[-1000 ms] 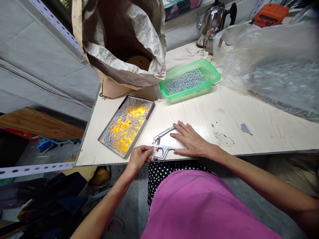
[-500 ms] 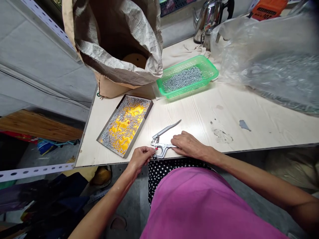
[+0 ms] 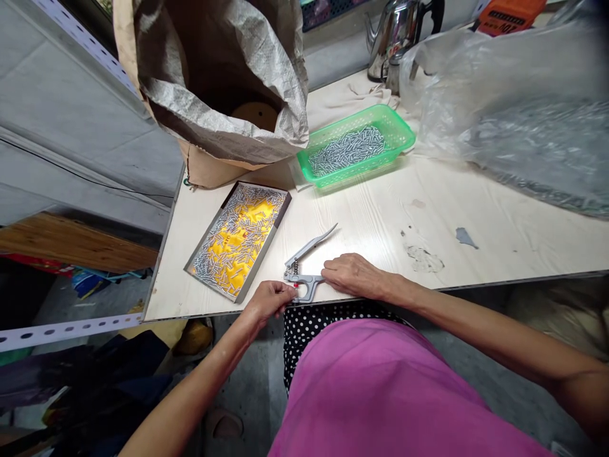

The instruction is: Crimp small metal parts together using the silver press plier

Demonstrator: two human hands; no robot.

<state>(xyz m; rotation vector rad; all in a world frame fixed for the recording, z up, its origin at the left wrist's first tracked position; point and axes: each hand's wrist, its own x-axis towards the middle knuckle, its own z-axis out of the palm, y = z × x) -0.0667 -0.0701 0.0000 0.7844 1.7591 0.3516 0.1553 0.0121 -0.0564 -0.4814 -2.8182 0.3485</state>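
Near the front edge of the table lie grey metal spring-loaded pliers (image 3: 311, 279), their upper handle raised wide apart from the lower one. My right hand (image 3: 354, 274) is closed around the end of the lower handle. At the jaw end, beside a small red part, my left hand (image 3: 273, 297) pinches with thumb and forefinger. What those fingertips hold, if anything, is too small to make out. To the left lies a shallow tray (image 3: 259, 263) with a yellow bottom, where many small silver metal pins are scattered.
A green plastic basket (image 3: 354, 178) of similar small metal pieces stands behind the pliers. A big open paper sack (image 3: 214, 155) is at the back left. A clear plastic bag (image 3: 476, 127) fills the right rear, beside a steel kettle (image 3: 397, 38). The table's front edge runs just below my hands.
The pliers have shifted slightly left, and their raised handle now sits a little further left and higher. My right hand has moved left with them. My left hand stays nearly in place.
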